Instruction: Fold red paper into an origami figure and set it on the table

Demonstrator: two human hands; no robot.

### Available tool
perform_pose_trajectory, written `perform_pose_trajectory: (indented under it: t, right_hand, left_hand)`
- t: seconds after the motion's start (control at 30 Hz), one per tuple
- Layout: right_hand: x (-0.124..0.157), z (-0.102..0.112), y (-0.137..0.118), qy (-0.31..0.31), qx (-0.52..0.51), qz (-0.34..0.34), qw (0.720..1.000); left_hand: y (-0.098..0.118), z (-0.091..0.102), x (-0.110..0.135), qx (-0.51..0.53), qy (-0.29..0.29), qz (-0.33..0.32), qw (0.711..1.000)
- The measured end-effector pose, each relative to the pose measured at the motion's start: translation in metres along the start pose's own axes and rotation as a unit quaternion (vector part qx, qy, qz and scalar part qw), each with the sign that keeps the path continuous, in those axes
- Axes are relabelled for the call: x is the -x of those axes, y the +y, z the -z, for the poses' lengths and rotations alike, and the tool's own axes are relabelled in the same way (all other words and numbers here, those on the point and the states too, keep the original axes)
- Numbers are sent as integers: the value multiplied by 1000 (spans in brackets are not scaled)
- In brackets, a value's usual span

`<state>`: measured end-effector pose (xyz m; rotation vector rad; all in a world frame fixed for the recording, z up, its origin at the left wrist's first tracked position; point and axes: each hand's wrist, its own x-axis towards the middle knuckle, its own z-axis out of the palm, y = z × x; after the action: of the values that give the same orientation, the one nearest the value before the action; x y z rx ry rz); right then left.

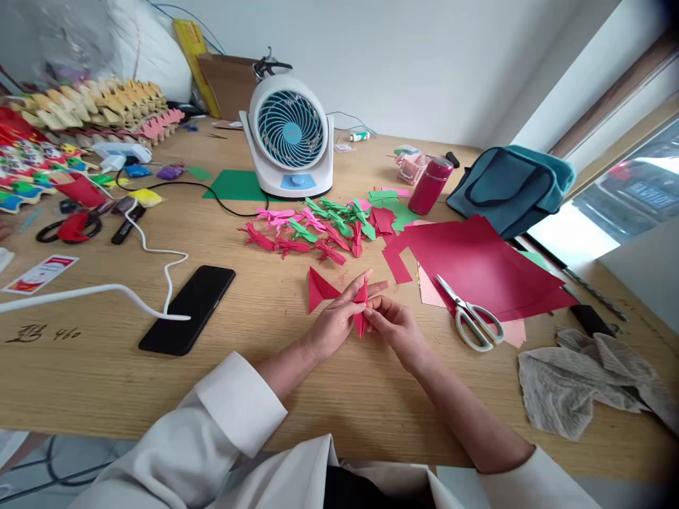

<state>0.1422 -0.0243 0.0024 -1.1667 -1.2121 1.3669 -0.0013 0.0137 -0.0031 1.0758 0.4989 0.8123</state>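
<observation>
Between my two hands, over the middle of the table, is a narrow piece of folded red paper (361, 322). My left hand (335, 322) pinches it from the left, thumb pressed on its face and some fingers stretched out behind. From the right, my right hand (395, 326) grips its edge between thumb and curled fingers. Another folded red paper (319, 288), bent into triangles, lies just left of the piece I hold. Beyond my hands is a cluster of folded paper figures in pink, red and green (318, 227).
White-handled scissors (472, 318) rest on red sheets (477, 261) at the right, near a grey cloth (583, 378). A black phone (188, 311) and white cable (168, 272) lie left. Behind stand a fan (291, 134), a red bottle (431, 185) and a teal bag (512, 187).
</observation>
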Motion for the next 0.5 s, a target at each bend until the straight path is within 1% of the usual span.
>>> perform_pose_trajectory:
  t: [0.03,0.1,0.17,0.23,0.3,0.4,0.5]
  right_hand:
    - [-3,0,0,7,7,8,1000]
    - [-7,2,1,22,34,33,999]
    - [-10,3,4,32,64,53,996]
    - [-11,3,8,40,81,58,994]
    - [-10,1,13,51,82,58,994]
    - [-7,-1,19,61,79,49,994]
    - [-5,0,20,66,74,42,994]
  left_hand:
    - [0,1,0,-17,9,-13,1000]
    - [-1,4,-2,-62,45,-43,996]
    - [-4,9,-4,-122,93,-67,986]
    - [-6,13,-6,-176,128,-80,973]
    - [-8,17,-8,-211,139,-81,964]
    - [-8,20,-7,-249,138,-70,956]
    - [-8,22,-5,-293,136,-72,944]
